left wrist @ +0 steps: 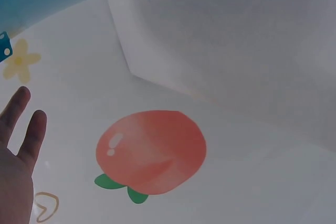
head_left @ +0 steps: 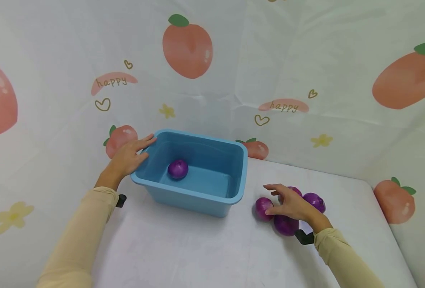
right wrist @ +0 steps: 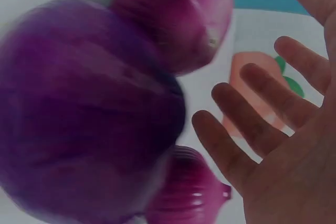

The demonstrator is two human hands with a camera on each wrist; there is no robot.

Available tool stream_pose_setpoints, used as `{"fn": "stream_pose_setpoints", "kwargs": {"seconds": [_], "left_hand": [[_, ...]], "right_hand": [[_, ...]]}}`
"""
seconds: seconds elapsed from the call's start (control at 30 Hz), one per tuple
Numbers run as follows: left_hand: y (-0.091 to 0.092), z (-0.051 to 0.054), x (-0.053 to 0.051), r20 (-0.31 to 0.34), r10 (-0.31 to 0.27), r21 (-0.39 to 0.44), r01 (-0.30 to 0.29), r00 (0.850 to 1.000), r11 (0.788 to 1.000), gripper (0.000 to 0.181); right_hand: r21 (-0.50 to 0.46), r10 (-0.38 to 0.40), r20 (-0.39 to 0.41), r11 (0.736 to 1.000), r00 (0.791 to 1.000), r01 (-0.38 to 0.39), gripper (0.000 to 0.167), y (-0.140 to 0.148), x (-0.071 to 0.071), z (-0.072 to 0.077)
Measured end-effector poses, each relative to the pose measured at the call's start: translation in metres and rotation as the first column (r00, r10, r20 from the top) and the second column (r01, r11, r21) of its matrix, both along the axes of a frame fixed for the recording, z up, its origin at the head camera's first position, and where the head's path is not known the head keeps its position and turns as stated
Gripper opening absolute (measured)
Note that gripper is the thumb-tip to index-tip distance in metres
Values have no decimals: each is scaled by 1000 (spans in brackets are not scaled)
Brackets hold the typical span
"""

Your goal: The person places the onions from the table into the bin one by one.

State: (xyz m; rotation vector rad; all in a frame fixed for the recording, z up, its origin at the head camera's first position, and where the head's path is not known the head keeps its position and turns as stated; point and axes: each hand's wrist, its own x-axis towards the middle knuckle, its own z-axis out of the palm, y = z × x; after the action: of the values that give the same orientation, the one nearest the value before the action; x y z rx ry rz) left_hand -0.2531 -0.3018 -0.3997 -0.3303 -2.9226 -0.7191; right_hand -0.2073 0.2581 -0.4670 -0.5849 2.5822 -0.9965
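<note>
A blue plastic bin (head_left: 194, 194) stands on the table with one red onion (head_left: 178, 169) inside, toward its left. My left hand (head_left: 126, 158) rests on the bin's left rim, fingers extended. Over a cluster of several red onions right of the bin hovers my right hand (head_left: 291, 204), fingers spread and slightly bent. Its thumb is close to the nearest-left onion (head_left: 262, 208); whether they touch I cannot tell. Below the hand lies a darker onion (head_left: 286, 226), and another onion (head_left: 315, 202) sits behind the wrist. In the right wrist view, the fingers (right wrist: 231, 145) are apart from the large onion (right wrist: 79, 114).
A white cloth covers the table (head_left: 183, 252). Behind it rises a backdrop (head_left: 219, 88) printed with peaches, hearts and flowers, close to the bin's far side. Dark wrist-camera mounts show at both sleeves.
</note>
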Motion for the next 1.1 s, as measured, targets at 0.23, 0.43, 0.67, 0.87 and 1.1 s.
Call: {"fn": "stream_pose_setpoints", "kwargs": {"seconds": [0.23, 0.43, 0.67, 0.87, 1.1], "left_hand": [[-1, -1, -1, 2, -9, 1, 9, 1000, 1000, 57], [-2, -2, -2, -4, -8, 9, 8, 1000, 1000, 56], [-3, -2, -2, -5, -9, 4, 9, 1000, 1000, 57], [-3, -1, -1, -2, -6, 5, 6, 1000, 1000, 56], [-2, -1, -2, -2, -4, 0, 4, 1000, 1000, 56]], "right_hand": [[27, 19, 53, 999, 998, -21, 91, -2, 2, -18], [65, 38, 46, 997, 998, -41, 91, -7, 3, -28], [115, 43, 18, 992, 999, -45, 88, -12, 5, -27], [132, 39, 27, 990, 999, -42, 84, -15, 5, -26], [131, 16, -9, 991, 1000, -15, 79, -15, 1, -16]]}}
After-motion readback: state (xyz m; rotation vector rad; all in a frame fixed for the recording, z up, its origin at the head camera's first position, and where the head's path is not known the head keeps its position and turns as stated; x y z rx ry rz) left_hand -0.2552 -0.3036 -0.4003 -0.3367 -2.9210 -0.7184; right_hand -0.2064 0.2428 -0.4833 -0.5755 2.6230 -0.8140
